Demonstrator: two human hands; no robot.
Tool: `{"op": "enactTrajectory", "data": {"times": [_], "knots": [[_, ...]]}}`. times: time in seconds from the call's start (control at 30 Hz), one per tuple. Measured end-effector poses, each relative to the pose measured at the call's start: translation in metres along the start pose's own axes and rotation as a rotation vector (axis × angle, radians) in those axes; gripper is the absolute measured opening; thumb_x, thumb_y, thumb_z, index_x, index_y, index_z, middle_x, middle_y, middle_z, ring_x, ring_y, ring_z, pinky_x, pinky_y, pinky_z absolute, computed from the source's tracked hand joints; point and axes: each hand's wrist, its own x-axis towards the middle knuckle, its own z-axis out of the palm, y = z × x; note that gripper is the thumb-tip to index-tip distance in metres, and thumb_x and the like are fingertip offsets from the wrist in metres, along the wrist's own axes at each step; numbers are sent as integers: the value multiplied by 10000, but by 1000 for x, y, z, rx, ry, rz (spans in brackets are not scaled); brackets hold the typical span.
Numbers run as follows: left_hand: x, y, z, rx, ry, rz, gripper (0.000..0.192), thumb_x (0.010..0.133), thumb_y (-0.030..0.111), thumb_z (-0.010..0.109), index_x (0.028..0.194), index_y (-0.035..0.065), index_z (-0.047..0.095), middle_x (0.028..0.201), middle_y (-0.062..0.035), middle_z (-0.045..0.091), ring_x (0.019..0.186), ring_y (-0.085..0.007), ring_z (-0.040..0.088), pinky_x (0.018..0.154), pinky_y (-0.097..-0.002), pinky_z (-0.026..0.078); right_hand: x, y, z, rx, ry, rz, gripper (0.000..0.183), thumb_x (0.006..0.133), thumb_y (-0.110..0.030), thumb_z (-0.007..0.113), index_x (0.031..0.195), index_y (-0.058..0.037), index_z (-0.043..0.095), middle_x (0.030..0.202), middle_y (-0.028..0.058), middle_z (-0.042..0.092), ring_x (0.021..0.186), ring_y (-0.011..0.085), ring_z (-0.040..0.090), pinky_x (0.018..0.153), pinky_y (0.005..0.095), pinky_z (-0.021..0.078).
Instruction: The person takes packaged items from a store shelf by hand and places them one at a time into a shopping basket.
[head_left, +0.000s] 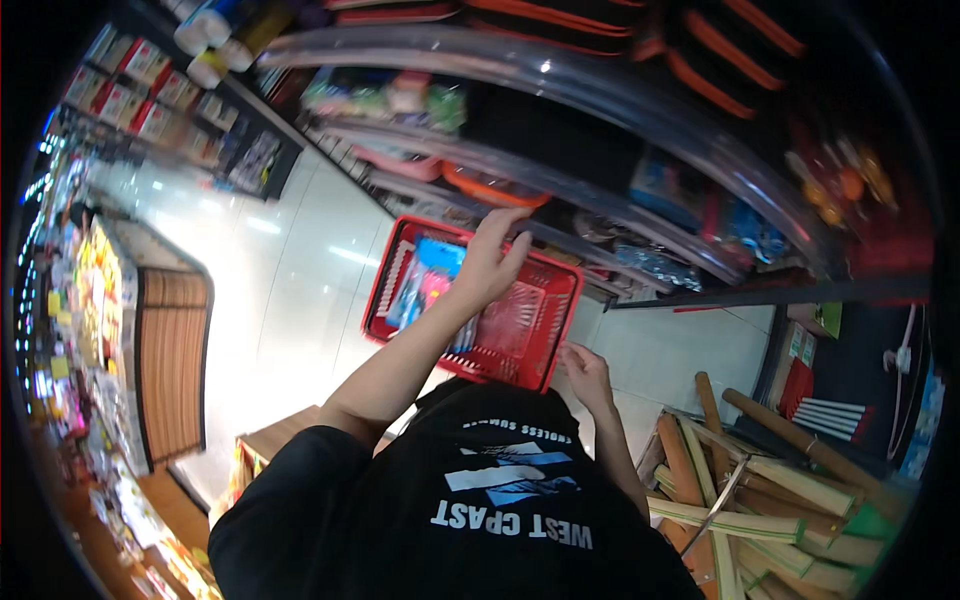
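A red plastic shopping basket (517, 319) is in front of my body, beside the shelves. Packaged goods in blue and pink (435, 270) lie in its left part; the right part shows its bare slotted bottom. My left hand (491, 259) is over the basket with thumb and fingers apart, holding nothing, its fingertips near the lower shelf edge. At the basket's near right corner, the fingers of my right hand (587, 369) are curled on the rim. An orange plastic basin (495, 191) and a pink one (401, 161) sit on a shelf just beyond the left hand.
Store shelves (525, 161) with packaged goods run across the far side. A bin of rolled mats (720, 495) stands at the lower right. On the left are a wood-slatted display counter (174, 360) and a rack of boxed goods (150, 82), with pale floor tiles (300, 247) between.
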Motion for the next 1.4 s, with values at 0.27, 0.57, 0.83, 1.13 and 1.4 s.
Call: {"op": "enactTrajectory", "data": {"times": [0.27,0.57,0.83,1.13,1.4], "knots": [[-186,-174,-77,511,-25,-663,709,755,337,696,1328,38,405,1209,-264,543,1126,-420,523,973,-454,422,4,11,45,-206,-130,4,310,925,-179,581,1157,24,608,1002,137,695,930,170,662,815,268,503],[-205,-233,-77,439,-232,-882,827,679,484,745,1296,28,436,1240,-280,519,1083,-446,554,944,-485,448,10,-13,80,-417,-145,-96,300,928,-188,591,1135,28,620,945,115,694,853,142,659,761,252,510],[-210,-255,-84,-155,-100,-863,502,681,183,780,1085,-22,564,979,-168,647,886,-269,640,774,-383,504,5,-40,107,-469,-171,-159,301,911,-229,600,1108,-5,644,950,121,695,862,158,655,768,282,504],[-135,-90,-102,-505,-136,-730,358,826,139,714,1081,-5,508,962,-100,622,832,-158,614,712,-289,510,-1,-57,112,-97,-256,-141,599,907,-328,635,1347,12,414,1255,197,558,1055,236,608,884,326,486],[-81,17,-83,-743,-398,-597,448,902,95,611,1261,-29,374,1141,-138,588,1026,-162,566,891,-293,457,-19,-110,84,20,103,-394,362,891,-248,631,1145,5,576,994,135,671,925,181,641,801,334,497]]}}
